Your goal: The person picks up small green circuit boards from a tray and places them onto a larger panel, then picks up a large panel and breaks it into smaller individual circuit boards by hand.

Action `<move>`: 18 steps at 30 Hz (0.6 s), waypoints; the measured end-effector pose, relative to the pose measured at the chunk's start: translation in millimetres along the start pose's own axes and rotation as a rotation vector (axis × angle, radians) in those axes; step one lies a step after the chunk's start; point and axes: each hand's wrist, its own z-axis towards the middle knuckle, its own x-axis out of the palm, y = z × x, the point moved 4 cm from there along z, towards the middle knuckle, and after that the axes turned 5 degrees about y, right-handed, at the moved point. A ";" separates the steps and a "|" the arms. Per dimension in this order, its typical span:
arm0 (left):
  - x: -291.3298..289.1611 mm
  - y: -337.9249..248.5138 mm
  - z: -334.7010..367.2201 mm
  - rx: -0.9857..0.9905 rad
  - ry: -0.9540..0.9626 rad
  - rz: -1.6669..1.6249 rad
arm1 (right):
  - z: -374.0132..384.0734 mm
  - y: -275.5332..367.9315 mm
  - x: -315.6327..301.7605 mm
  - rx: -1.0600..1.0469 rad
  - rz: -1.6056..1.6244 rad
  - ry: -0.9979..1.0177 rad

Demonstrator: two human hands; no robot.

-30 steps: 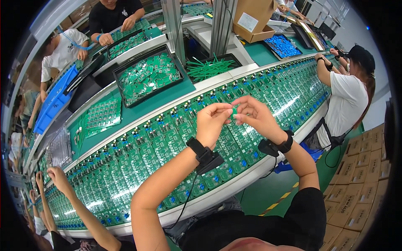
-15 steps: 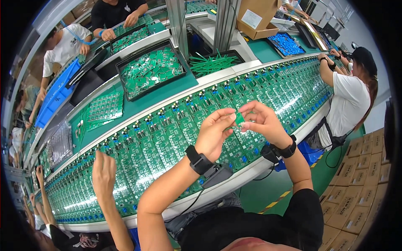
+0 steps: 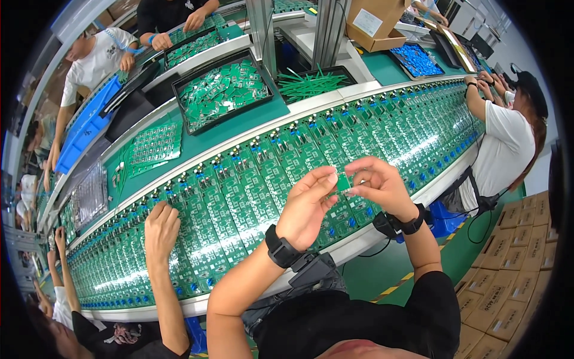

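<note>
In front of me, my left hand [image 3: 306, 209] and my right hand [image 3: 382, 186] pinch a small green circuit board [image 3: 342, 182] between thumbs and fingertips, one hand at each side. It is held above a long line of green circuit board panels [image 3: 239, 215], which lie side by side with blue and silver parts along their edges. Each of my wrists wears a black strap with a dark device. To my left, a co-worker's hand [image 3: 161, 232] reaches over the same panels, its fingertips near their far edge.
Beyond the line stand a black tray of small green boards [image 3: 224, 96], a heap of green strips [image 3: 311, 85], a tray of blue parts [image 3: 417, 61] and a cardboard box [image 3: 373, 27]. Metal posts [image 3: 261, 39] rise behind. Cartons [image 3: 508, 275] are stacked at the right; co-workers sit around.
My hands still grip the small board, now turned more upright between them. The co-worker's hand at the left has moved down to the panels. The whole view has shifted slightly.
</note>
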 end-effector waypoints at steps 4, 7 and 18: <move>-5.8 -3.5 -21.3 0.069 -0.141 -0.030 | -6.7 1.7 -6.1 -0.051 -0.225 -0.150; -19.1 1.3 -41.6 0.112 -0.126 -0.131 | -16.2 6.6 -47.1 0.011 -0.492 -0.399; -45.3 29.8 -41.6 0.006 -0.133 -0.200 | -15.7 -3.2 -235.4 0.018 -0.857 -0.559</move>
